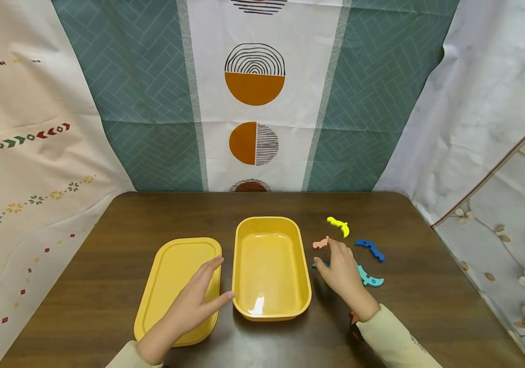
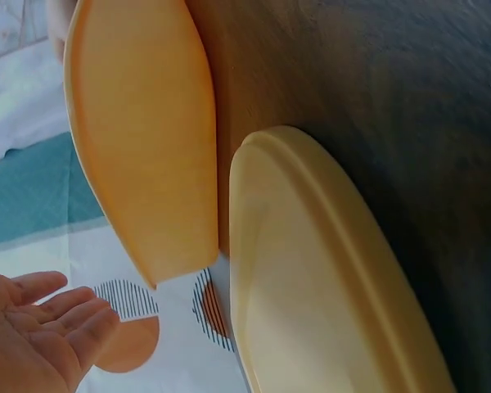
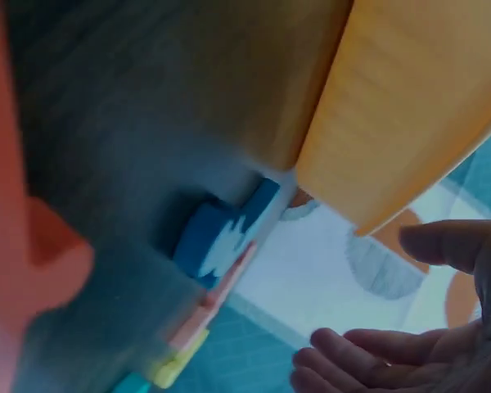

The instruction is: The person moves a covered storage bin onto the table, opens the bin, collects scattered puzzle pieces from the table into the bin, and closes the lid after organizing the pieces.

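Observation:
My left hand (image 1: pixel 193 300) hovers over the near right part of a flat yellow lid (image 1: pixel 175 276), thumb spread, fingers straight, holding nothing. Right of it stands a yellow rectangular box (image 1: pixel 271 273) with nothing inside. My right hand (image 1: pixel 342 268) is above several small curved toy knives, its thumb and fingers apart in the right wrist view. By its fingertips lies a pink toy knife (image 1: pixel 319 244). A teal one (image 1: pixel 369 277) is partly hidden under the hand, and a bluish tip (image 1: pixel 320 265) shows by the thumb.
A yellow toy knife (image 1: pixel 339 225) and a dark blue one (image 1: pixel 370 249) lie farther back on the right. Partly covered by the right sleeve is a red and black piece (image 1: pixel 355 329). Everything stands on a brown wooden table (image 1: pixel 92 286), with curtains behind and beside it.

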`<action>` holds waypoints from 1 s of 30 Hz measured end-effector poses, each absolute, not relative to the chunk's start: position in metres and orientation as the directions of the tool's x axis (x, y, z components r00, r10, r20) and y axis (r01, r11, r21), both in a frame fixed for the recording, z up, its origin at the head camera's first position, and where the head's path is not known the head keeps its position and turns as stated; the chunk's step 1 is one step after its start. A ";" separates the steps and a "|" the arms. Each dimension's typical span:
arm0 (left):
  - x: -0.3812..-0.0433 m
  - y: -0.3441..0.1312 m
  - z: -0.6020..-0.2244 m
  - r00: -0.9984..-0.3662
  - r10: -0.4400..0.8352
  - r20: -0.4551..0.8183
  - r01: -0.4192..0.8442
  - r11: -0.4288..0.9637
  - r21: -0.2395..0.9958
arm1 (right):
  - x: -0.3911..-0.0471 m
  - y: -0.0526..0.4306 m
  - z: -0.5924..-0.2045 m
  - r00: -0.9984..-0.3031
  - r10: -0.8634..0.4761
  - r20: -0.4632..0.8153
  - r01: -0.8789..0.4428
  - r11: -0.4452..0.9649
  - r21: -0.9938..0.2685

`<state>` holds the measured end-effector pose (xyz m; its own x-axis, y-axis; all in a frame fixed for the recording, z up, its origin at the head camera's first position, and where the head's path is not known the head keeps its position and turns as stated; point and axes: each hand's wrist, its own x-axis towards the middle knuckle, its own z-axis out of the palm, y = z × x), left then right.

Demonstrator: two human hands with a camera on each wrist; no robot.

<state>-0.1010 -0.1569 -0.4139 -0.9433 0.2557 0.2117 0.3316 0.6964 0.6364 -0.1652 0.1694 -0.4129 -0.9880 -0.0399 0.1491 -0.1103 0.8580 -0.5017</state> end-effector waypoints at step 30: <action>-0.107 -0.135 -0.426 -0.934 0.356 0.023 0.283 0.701 0.655 | -0.201 0.188 -0.433 -0.977 -0.113 -0.181 -0.054 0.952 -0.301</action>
